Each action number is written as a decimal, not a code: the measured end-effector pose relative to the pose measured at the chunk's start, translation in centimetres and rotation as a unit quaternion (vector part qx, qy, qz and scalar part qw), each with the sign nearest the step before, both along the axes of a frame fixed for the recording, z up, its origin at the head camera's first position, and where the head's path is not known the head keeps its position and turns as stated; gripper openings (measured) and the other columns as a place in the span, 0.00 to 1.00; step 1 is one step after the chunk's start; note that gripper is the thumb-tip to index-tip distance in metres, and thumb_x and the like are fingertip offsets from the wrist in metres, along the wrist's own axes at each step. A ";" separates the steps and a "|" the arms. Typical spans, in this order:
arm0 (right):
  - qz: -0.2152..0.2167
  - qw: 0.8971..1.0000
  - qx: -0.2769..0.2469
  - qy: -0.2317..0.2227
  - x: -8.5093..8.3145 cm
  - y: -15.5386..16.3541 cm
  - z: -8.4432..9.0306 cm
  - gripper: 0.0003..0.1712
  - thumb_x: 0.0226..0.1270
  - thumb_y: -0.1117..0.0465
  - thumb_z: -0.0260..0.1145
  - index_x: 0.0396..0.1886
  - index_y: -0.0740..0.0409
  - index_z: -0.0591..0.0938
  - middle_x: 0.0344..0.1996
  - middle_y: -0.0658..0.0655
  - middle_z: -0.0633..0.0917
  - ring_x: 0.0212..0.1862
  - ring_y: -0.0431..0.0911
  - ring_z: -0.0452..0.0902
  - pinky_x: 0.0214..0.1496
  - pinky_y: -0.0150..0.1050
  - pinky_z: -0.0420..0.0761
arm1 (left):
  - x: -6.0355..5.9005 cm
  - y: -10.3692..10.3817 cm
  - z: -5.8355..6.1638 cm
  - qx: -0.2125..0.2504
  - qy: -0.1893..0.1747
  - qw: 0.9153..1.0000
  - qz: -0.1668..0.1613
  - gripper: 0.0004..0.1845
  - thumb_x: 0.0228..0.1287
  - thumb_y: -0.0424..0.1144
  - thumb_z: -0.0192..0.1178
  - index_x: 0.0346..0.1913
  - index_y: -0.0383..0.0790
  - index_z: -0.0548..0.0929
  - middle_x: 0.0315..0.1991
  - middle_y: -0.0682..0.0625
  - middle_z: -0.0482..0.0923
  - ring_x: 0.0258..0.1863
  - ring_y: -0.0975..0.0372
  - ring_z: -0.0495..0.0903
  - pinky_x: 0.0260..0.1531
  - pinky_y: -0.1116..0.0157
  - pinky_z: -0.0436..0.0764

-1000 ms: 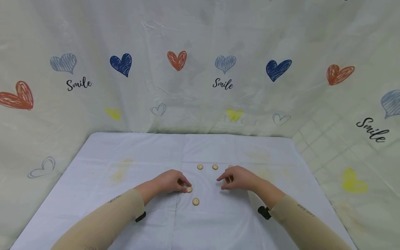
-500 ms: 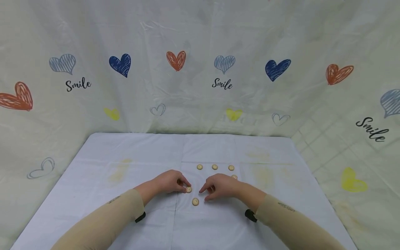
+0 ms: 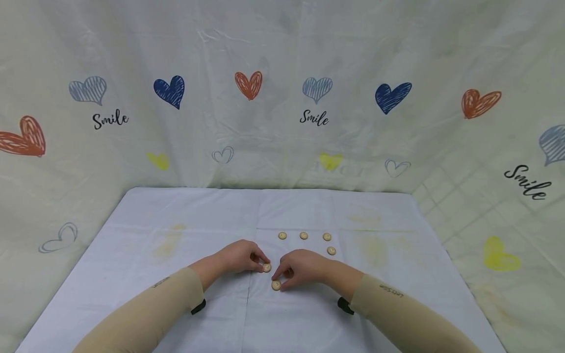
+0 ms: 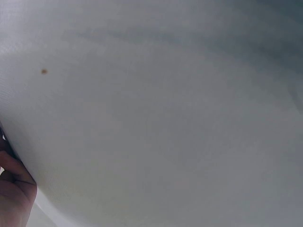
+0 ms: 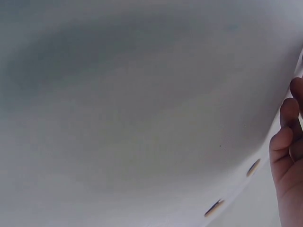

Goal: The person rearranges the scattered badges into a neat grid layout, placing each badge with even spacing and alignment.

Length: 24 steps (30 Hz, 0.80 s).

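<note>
My left hand (image 3: pixel 242 256) pinches a small round wooden button (image 3: pixel 267 267) between thumb and finger on the white cloth. Just nearer and to the right, my right hand (image 3: pixel 304 267) has thumb and index finger on either side of another wooden button (image 3: pixel 276 285), which lies flat. The left wrist view catches only part of the left hand (image 4: pixel 16 194) at its edge, with no button visible. In the right wrist view, the curled fingers of the right hand (image 5: pixel 289 165) show at the right, beside two buttons (image 5: pixel 214 208) seen edge-on.
Farther back, three wooden buttons (image 3: pixel 303 236) lie in a row. One more button (image 3: pixel 331 251) sits below the row's right end. White cloth (image 3: pixel 198 211) covers the table, and a curtain printed with hearts (image 3: pixel 273 132) hangs behind it.
My right hand has moved left and nearer from beside the right-hand buttons, uncovering them, and now grips the nearest button. My left hand keeps its place on its button.
</note>
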State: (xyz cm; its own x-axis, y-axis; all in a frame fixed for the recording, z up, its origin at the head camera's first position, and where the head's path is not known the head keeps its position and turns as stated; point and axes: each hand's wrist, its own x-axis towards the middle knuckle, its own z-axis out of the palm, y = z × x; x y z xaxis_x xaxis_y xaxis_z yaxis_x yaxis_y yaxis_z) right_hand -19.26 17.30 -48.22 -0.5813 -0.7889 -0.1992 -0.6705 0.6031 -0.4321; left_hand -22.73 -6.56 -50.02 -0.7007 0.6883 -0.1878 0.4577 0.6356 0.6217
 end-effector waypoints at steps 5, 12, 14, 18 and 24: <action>0.003 1.000 0.011 0.014 0.1 -0.2 0.1 0.13 0.60 0.48 0.75 0.45 0.37 0.90 0.26 0.34 0.77 0.29 0.29 0.69 0.34 0.26 0.70 | 0.0 0.0 0.0 0.005 0.000 1.000 -0.004 0.09 0.60 0.43 0.71 0.45 0.54 0.91 0.27 0.64 0.78 0.26 0.70 0.74 0.31 0.68 0.74; 0.012 0.999 0.016 0.027 0.1 -0.4 -0.1 0.12 0.59 0.49 0.75 0.44 0.37 0.91 0.27 0.33 0.78 0.29 0.29 0.69 0.36 0.25 0.69 | 0.0 0.0 0.0 -0.003 0.006 1.000 -0.004 0.10 0.60 0.43 0.71 0.45 0.55 0.91 0.26 0.65 0.78 0.26 0.70 0.74 0.31 0.69 0.74; 0.015 0.999 0.013 0.028 0.1 -0.4 -0.1 0.11 0.59 0.50 0.75 0.43 0.37 0.90 0.27 0.33 0.78 0.29 0.29 0.69 0.36 0.25 0.69 | 0.0 0.0 0.1 -0.001 0.006 1.000 -0.004 0.10 0.60 0.43 0.71 0.45 0.55 0.91 0.26 0.64 0.78 0.27 0.70 0.74 0.32 0.68 0.74; 0.020 0.999 0.004 0.028 0.0 -0.3 -0.2 0.10 0.59 0.50 0.75 0.42 0.38 0.90 0.27 0.34 0.78 0.29 0.29 0.69 0.36 0.26 0.69 | 0.2 0.0 0.4 0.001 0.007 1.000 -0.004 0.10 0.60 0.42 0.72 0.44 0.54 0.91 0.27 0.64 0.77 0.28 0.70 0.74 0.32 0.68 0.74; 0.012 0.999 -0.015 0.033 -0.1 0.2 -0.1 0.10 0.59 0.50 0.75 0.41 0.37 0.90 0.25 0.35 0.77 0.28 0.29 0.69 0.34 0.25 0.69 | 0.1 0.0 0.3 0.001 0.004 1.000 -0.003 0.09 0.60 0.42 0.72 0.44 0.54 0.91 0.26 0.63 0.77 0.27 0.70 0.74 0.32 0.68 0.74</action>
